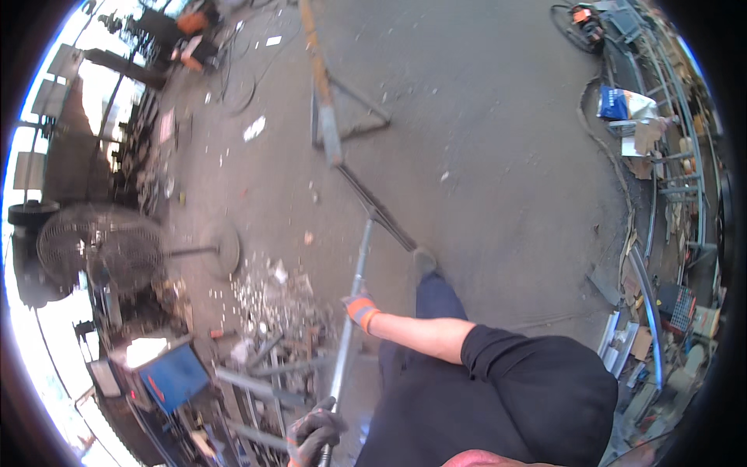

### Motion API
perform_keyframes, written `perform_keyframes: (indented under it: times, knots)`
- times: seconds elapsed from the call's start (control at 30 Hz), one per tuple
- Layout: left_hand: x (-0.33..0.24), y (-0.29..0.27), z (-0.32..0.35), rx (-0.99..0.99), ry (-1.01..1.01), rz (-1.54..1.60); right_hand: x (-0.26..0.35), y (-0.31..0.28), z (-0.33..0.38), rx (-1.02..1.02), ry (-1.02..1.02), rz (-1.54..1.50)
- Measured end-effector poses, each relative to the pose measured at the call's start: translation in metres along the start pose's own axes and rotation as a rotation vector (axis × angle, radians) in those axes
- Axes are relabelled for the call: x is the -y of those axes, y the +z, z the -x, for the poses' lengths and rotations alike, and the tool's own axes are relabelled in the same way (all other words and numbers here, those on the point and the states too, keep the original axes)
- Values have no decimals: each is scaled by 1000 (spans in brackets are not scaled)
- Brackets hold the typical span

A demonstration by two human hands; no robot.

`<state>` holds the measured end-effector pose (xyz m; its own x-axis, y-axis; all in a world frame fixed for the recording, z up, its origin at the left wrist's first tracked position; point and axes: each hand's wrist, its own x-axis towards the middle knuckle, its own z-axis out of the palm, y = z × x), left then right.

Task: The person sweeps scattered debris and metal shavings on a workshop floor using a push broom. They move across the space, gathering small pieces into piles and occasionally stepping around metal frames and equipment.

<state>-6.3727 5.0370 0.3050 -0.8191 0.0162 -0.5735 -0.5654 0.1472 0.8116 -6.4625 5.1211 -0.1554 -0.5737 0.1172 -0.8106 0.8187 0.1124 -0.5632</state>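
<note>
I hold a long grey metal pipe with both gloved hands; it runs from my lower left forward over the concrete floor. My left hand, in a dark glove, grips the pipe's near end at the bottom edge. Further up the pipe is my right hand, in a glove with an orange cuff, closed around it with the bare forearm reaching across from a black sleeve. The pipe's far end meets a dark flat bar lying on the floor. My foot stands beside that bar.
A rusty pipe rests on a triangular metal stand ahead. Scrap metal and a blue machine lie at lower left, standing fans further left. Curved metal frames and a blue-white bag line the right side.
</note>
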Motion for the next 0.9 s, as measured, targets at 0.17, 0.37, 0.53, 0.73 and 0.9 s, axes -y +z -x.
perform_keyframes:
  times: [0.17, 0.37, 0.53, 0.73, 0.9]
  knots:
    - [62, 26, -134, 316, -502, 292, 41, -88, -152, 121, -389, 1239]
    - [107, 23, -198, 139, -842, 722, 70, -67, -230, 346, -501, 1455]
    - [150, -18, -121, -150, -816, 974, 63, 44, -147, 407, -511, 1473]
    - [210, -86, -25, -246, -656, 1648, 22, 190, -39, 654, -478, 1450]
    - [235, -125, 61, -397, -545, 1792, -35, 290, 46, 836, -597, 1369]
